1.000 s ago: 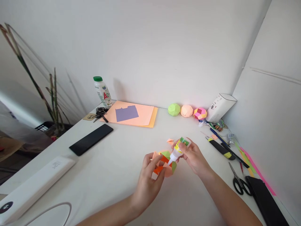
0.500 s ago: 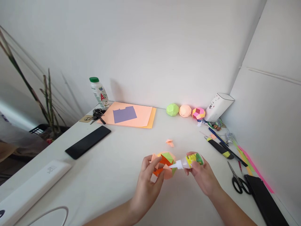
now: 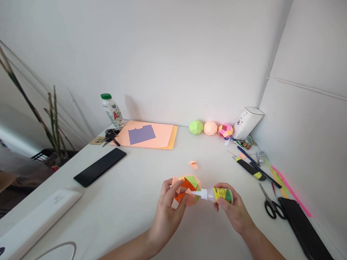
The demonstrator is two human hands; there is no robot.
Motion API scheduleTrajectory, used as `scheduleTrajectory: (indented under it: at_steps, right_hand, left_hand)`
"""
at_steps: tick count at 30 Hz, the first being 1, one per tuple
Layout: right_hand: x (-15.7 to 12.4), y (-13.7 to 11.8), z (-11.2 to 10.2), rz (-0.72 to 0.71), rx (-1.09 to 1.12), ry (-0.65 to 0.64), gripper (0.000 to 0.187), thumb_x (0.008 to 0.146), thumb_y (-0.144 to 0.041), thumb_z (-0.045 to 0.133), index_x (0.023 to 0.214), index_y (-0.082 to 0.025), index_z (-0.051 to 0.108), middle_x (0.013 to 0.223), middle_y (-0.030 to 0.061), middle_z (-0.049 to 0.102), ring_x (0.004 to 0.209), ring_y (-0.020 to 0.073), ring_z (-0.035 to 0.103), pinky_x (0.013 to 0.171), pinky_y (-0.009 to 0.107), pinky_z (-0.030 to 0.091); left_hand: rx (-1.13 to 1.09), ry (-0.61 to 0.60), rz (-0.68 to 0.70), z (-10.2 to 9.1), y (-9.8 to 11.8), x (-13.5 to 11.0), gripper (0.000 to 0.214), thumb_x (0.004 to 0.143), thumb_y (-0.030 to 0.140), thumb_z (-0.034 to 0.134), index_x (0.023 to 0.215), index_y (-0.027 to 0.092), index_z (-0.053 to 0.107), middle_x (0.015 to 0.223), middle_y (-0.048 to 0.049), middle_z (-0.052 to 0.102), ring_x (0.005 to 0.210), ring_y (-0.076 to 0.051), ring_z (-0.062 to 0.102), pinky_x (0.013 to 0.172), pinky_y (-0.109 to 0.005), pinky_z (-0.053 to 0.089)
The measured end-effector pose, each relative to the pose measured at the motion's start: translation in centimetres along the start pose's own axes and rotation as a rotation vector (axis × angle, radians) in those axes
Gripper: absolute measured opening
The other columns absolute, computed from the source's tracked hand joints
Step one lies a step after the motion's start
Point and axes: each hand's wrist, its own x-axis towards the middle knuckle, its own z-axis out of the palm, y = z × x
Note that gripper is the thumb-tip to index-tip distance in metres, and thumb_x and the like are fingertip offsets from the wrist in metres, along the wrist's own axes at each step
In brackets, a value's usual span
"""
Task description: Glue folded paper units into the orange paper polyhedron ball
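Note:
My left hand (image 3: pixel 167 211) is closed around a folded paper ball (image 3: pixel 189 185) of orange, green and peach pieces, just above the white desk (image 3: pixel 130 195). My right hand (image 3: pixel 235 211) grips a small glue bottle (image 3: pixel 217 194) with a yellow-green label. The bottle lies nearly level, and its white nozzle touches the ball's right side. A small loose peach paper piece (image 3: pixel 194 164) lies on the desk behind the ball.
Three finished paper balls (image 3: pixel 210 128) sit by the back wall beside a white box (image 3: pixel 246 122). Pens, a knife and scissors (image 3: pixel 272 207) lie at the right. Peach sheets (image 3: pixel 159 135), keys, a drink bottle (image 3: pixel 111 110) and a black phone (image 3: pixel 100 167) are at the left.
My right hand has lowered and tipped the glue bottle from steeply slanted to nearly level, nozzle still at the ball. My left hand keeps hold of the ball.

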Motion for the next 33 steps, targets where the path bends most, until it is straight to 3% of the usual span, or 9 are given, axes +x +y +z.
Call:
scheduleTrajectory:
  at_steps: [14, 29, 33]
  right_hand:
    - [0.06, 0.23, 0.33, 0.002, 0.022, -0.035, 0.034, 0.075, -0.04, 0.076, 0.101, -0.026, 0.062, 0.07, -0.0032, 0.059, 0.061, 0.0123, 0.053, 0.063, 0.029, 0.043]
    - [0.02, 0.1, 0.98, 0.057, 0.038, -0.024, 0.044, 0.066, -0.042, 0.082, 0.102, -0.024, 0.063, 0.082, 0.001, 0.06, 0.064, 0.0147, 0.054, 0.063, 0.033, 0.046]
    - [0.1, 0.21, 0.82, 0.059, 0.116, -0.042, 0.047, 0.065, -0.041, 0.083, 0.104, -0.025, 0.062, 0.075, 0.0005, 0.063, 0.06, 0.0148, 0.053, 0.063, 0.034, 0.043]
  left_hand:
    - [-0.023, 0.011, -0.012, 0.02, 0.56, 0.03, 0.034, 0.086, 0.02, 0.052, 0.119, 0.031, 0.057, 0.105, -0.0059, 0.058, 0.09, -0.018, 0.059, 0.072, -0.032, 0.057]
    - [-0.022, 0.04, -0.039, 0.05, 0.7, 0.15, 0.035, 0.085, 0.022, 0.053, 0.119, 0.028, 0.057, 0.101, -0.0057, 0.056, 0.085, -0.017, 0.059, 0.07, -0.031, 0.057]
    - [-0.028, 0.009, -0.068, -0.04, 0.73, 0.14, 0.035, 0.085, 0.022, 0.054, 0.12, 0.028, 0.056, 0.107, -0.0073, 0.057, 0.089, -0.018, 0.059, 0.074, -0.033, 0.056]
